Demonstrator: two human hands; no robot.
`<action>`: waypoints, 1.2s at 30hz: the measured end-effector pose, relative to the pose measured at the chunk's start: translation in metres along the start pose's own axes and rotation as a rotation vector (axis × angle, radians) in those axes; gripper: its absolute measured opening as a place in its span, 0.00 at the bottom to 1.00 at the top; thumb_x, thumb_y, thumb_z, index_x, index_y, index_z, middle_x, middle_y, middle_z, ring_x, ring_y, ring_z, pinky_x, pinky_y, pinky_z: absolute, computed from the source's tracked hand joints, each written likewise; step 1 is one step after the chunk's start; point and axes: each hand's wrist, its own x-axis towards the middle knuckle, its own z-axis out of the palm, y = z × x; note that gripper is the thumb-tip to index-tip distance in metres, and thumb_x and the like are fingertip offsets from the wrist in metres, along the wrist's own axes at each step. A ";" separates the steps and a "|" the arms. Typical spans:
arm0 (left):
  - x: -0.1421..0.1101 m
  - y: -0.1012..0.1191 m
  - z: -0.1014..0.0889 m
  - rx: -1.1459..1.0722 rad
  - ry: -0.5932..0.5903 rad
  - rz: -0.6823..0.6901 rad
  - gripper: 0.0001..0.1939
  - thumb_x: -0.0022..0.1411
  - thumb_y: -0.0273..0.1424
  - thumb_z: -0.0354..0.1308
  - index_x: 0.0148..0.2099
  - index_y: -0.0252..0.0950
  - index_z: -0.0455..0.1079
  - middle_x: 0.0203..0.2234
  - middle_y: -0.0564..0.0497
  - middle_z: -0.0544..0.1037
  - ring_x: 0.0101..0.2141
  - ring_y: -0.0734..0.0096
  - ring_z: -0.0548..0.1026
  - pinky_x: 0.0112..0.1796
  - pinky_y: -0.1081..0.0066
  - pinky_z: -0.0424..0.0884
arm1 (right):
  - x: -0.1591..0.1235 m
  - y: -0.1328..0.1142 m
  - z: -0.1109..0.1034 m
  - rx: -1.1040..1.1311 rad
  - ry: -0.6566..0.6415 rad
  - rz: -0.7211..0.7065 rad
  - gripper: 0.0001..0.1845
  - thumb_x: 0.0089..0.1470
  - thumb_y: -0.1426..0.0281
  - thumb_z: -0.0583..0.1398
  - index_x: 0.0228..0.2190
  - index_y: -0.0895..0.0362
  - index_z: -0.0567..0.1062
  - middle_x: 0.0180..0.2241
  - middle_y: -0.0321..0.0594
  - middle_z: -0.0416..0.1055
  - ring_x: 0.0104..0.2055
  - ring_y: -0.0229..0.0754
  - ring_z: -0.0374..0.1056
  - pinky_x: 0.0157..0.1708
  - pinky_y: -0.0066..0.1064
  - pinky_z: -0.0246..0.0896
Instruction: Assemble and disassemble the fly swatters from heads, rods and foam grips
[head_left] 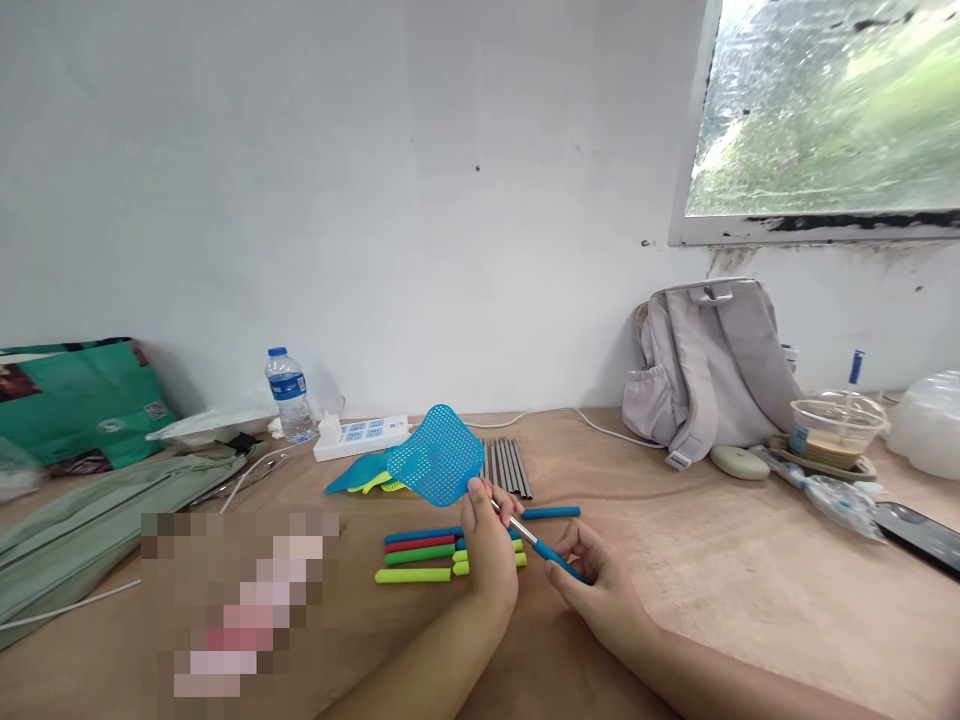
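Observation:
A blue fly swatter (437,455) with a perforated head, a metal rod and a blue handle is held in both hands above the table. My left hand (489,540) is closed around the neck, where the head meets the rod. Lower down, my right hand (596,578) grips the blue handle. Under and beside my left hand lie loose handle sleeves in blue, red, green (420,555) and yellow-green (412,575). Behind them is a row of metal rods (511,468). More blue and yellow-green swatter heads (360,472) lie stacked to the left, partly hidden by the held one.
A white power strip (361,437) and a water bottle (290,395) stand at the back left, near a green bag (82,405). At the right are a backpack (705,370), a drink cup (834,430) and a phone (922,535). A blurred patch covers the left front.

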 end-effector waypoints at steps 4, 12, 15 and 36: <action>-0.003 0.003 0.001 -0.020 -0.060 0.015 0.20 0.59 0.49 0.45 0.24 0.39 0.54 0.12 0.61 0.56 0.20 0.72 0.66 0.31 0.71 0.65 | -0.002 0.003 -0.001 -0.065 -0.009 -0.069 0.15 0.46 0.62 0.60 0.22 0.55 0.60 0.17 0.27 0.54 0.17 0.29 0.47 0.17 0.22 0.42; 0.010 0.035 -0.051 0.676 -0.588 0.315 0.12 0.62 0.37 0.46 0.43 0.38 0.65 0.36 0.47 0.75 0.43 0.62 0.70 0.46 0.61 0.62 | 0.013 -0.003 -0.037 -0.472 -0.120 -0.417 0.12 0.55 0.65 0.52 0.42 0.54 0.65 0.26 0.35 0.68 0.24 0.35 0.63 0.24 0.26 0.60; 0.016 0.044 -0.078 1.065 -0.703 0.842 0.10 0.58 0.27 0.49 0.40 0.40 0.69 0.33 0.49 0.76 0.39 0.62 0.71 0.46 0.59 0.60 | 0.031 -0.003 -0.075 -0.699 0.026 -0.481 0.14 0.55 0.64 0.51 0.42 0.54 0.67 0.30 0.38 0.72 0.30 0.39 0.68 0.31 0.29 0.64; 0.053 0.050 -0.124 1.428 -0.331 0.542 0.07 0.53 0.27 0.47 0.30 0.40 0.65 0.29 0.51 0.75 0.35 0.61 0.72 0.36 0.65 0.65 | 0.040 0.001 -0.133 -1.142 0.137 -0.326 0.10 0.50 0.76 0.56 0.36 0.55 0.72 0.41 0.45 0.67 0.43 0.46 0.63 0.44 0.40 0.59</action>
